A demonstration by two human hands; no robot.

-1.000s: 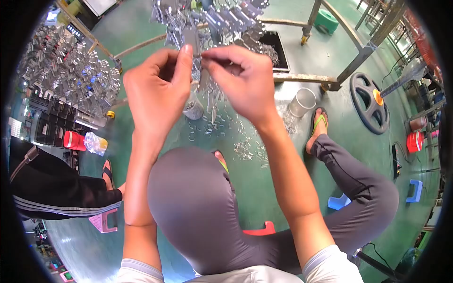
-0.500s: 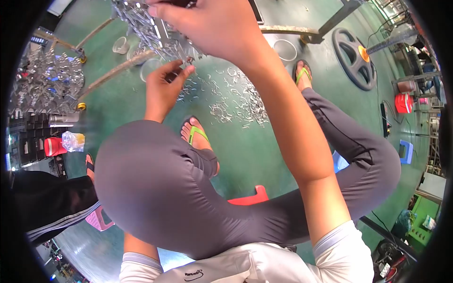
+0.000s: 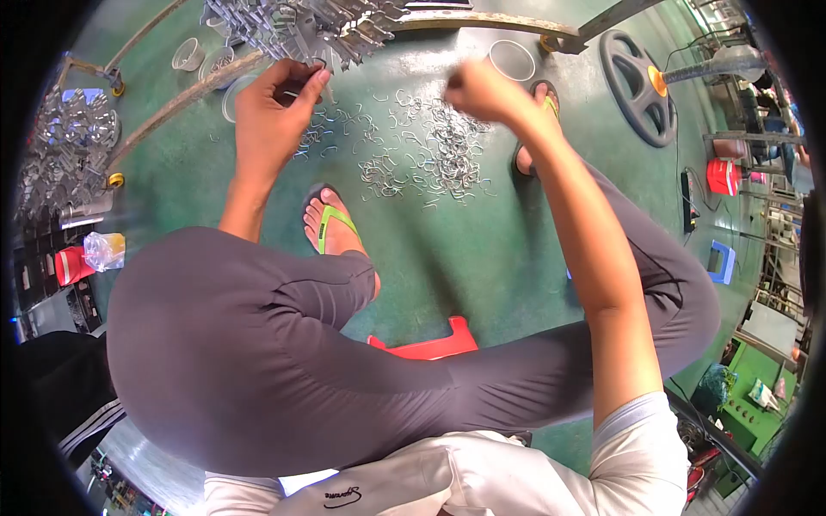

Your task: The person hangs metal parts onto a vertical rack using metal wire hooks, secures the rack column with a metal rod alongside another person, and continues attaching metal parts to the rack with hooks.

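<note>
Silvery metal parts (image 3: 297, 26) hang in a dense cluster at the top of the head view. Just below them is my left hand (image 3: 274, 116), thumb and fingertips pinched together by the lowest parts; what they hold is too small to name. My right hand (image 3: 489, 90) is out to the right of the cluster, above the floor. Its fingers look curled but are smeared by motion, and nothing in them can be made out. Beneath and between my hands, a pile of small curved metal hooks (image 3: 452, 150) lies scattered on the green floor.
Clear plastic tubs (image 3: 512, 60) stand on the floor near the frame's rusty bars (image 3: 194, 95). More metal parts (image 3: 69, 142) hang at the left. A red stool (image 3: 430, 346) shows below me. At the right is a dark handwheel (image 3: 638, 89). Another person's dark trouser leg (image 3: 64, 387) is at left.
My right hand has left the hanging parts and moved right and down, over towards the hooks. My left hand stays close to the cluster, slightly higher and further left in the view.
</note>
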